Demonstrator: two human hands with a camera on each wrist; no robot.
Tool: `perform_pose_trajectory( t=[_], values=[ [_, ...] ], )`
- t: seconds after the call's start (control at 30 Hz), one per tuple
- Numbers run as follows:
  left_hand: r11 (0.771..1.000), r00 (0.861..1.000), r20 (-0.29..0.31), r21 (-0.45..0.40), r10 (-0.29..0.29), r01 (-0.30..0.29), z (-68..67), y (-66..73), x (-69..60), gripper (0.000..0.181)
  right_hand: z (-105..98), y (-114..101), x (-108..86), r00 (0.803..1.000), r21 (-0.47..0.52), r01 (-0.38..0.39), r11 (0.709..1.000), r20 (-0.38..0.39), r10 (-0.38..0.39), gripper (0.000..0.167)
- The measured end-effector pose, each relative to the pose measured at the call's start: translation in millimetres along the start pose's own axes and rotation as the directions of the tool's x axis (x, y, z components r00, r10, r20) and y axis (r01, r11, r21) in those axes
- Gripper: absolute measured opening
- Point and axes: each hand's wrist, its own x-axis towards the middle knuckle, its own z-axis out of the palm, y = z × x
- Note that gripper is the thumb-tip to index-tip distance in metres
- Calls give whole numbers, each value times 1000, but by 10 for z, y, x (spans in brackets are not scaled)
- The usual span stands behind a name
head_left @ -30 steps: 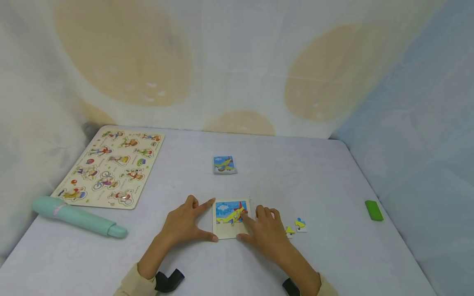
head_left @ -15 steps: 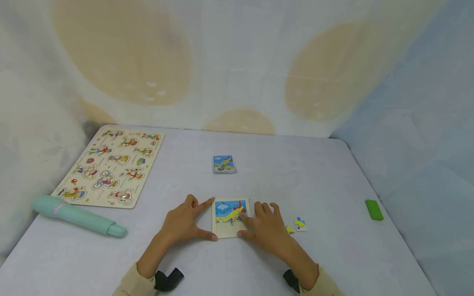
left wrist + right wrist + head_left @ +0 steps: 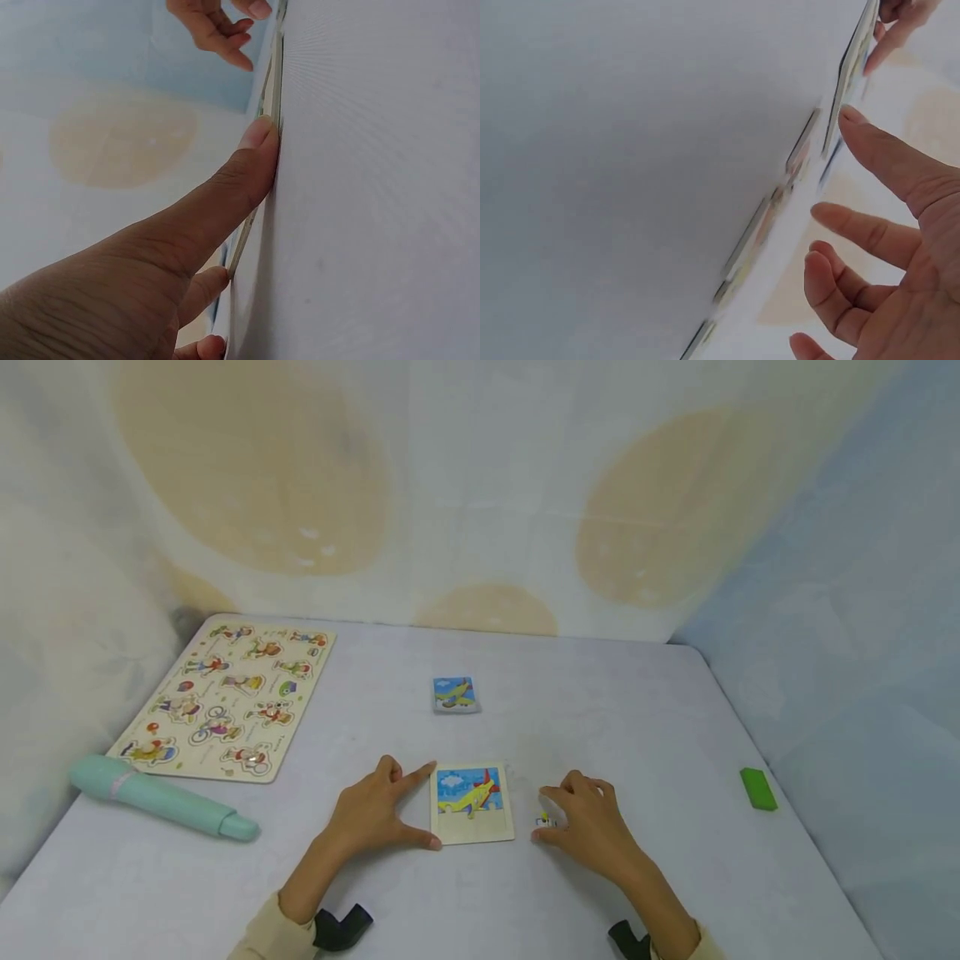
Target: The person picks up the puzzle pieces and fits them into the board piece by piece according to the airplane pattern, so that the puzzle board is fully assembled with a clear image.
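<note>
A small square puzzle board (image 3: 473,828) lies in front of me, its upper part filled with a yellow and red airplane picture, its lower part bare. My left hand (image 3: 372,811) touches its left edge with index finger and thumb at the two corners. To the right of the board, my right hand (image 3: 592,823) is apart from it, thumb and index finger spread around loose puzzle pieces (image 3: 545,821) on the table. The right wrist view shows this hand (image 3: 892,247) with nothing between its fingers and several pieces (image 3: 746,240) beside it.
Behind the board lies a small airplane picture card (image 3: 454,694). A large figure puzzle (image 3: 238,702) is at the back left, with a mint-green cylindrical object (image 3: 161,799) before it. A green block (image 3: 758,789) lies far right. Cloth walls surround the table's back and sides.
My right hand has lifted off the puzzle board and moved right to the loose pieces, with its thumb and index finger spread. The left hand has stayed at the board's left edge.
</note>
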Motion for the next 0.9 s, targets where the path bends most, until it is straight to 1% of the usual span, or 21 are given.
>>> perform_pose_trajectory(
  t=[0.07,0.23,0.43,0.67,0.77,0.9],
  values=[
    [1000,1000,0,2,3,-3,-3,-3,-1,107,1,49,-30,1000,-9,-10,1000,-12,10,58],
    [1000,1000,1,-3,7,-7,-1,-6,-3,106,35,96,-100,999,-9,0,1000,-50,-1,47],
    [1000,1000,-2,0,6,-6,-9,10,0,105,88,76,-137,997,-7,-7,1000,-82,6,41],
    [1000,1000,-16,3,12,-11,0,-1,-10,106,114,27,-143,995,4,-12,1000,-94,13,33],
    [1000,1000,-15,1,13,-13,7,-7,-9,106,127,11,-145,994,-8,-30,1000,-101,29,33],
    [1000,1000,-5,4,6,-6,13,-13,-4,106,137,-6,-150,991,-41,-67,997,-121,61,38]
  ],
)
